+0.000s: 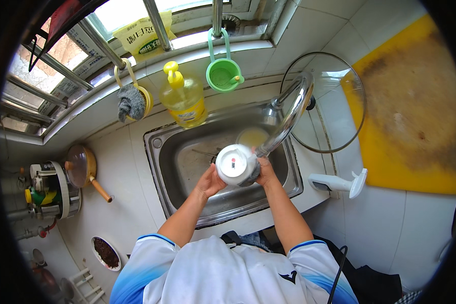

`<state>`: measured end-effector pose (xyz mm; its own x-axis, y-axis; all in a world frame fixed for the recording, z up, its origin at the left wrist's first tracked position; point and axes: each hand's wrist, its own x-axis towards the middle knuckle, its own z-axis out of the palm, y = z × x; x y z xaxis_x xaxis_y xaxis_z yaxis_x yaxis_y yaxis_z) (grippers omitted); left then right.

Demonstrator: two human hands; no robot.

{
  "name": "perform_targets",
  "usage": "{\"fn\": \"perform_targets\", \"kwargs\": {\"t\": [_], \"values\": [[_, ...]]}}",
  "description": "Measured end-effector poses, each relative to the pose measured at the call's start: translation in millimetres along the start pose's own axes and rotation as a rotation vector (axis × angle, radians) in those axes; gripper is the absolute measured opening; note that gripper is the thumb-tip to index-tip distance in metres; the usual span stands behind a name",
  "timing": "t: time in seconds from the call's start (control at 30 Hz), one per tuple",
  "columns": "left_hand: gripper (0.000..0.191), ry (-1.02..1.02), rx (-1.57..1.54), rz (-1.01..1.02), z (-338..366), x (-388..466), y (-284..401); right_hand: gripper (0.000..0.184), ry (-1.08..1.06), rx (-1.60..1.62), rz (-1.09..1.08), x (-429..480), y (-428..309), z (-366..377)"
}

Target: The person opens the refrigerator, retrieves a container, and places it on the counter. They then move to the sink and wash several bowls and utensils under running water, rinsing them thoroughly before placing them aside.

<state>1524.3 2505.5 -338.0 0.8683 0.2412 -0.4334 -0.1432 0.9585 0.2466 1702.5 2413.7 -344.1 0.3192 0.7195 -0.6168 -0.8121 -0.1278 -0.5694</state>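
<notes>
A white ceramic bowl (231,161) is held bottom up over the stainless steel sink (174,197), its foot ring facing the camera. My left hand (211,181) grips its left side. On the right, my right hand (265,171) holds a grey cloth (252,178) against the bowl's wall. The chrome faucet (296,112) arches down to the bowl's right edge, and water seems to run onto it. Behind the bowl, a round vessel with yellowish liquid (253,136) sits in the sink. A thin stick-like item (203,152) lies on the basin floor, partly hidden.
A yellow pump bottle (183,100) stands behind the sink. A green cup (224,75) and a yellow holder with a grey rag (132,102) hang from the window bars. To the right are a glass lid (326,114), spray bottle (338,184) and yellow board (406,114); left, a lidded pan (79,165).
</notes>
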Motion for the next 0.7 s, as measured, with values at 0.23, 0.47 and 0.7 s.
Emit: {"fn": "perform_targets", "kwargs": {"t": [0.23, 0.47, 0.7], "values": [[0.045, 0.198, 0.478, 0.191, 45, 5, 18, 0.042, 0.266, -0.166, -0.220, -11, 1, -8], [0.041, 0.020, 1.221, 0.463, -16, 40, -13, 0.038, 0.008, -1.382, -0.963, -70, 6, 73], [0.030, -0.116, 1.380, 0.171, 78, -11, -2, 0.031, -0.139, -0.728, 0.072, -8, -36, 37]]}}
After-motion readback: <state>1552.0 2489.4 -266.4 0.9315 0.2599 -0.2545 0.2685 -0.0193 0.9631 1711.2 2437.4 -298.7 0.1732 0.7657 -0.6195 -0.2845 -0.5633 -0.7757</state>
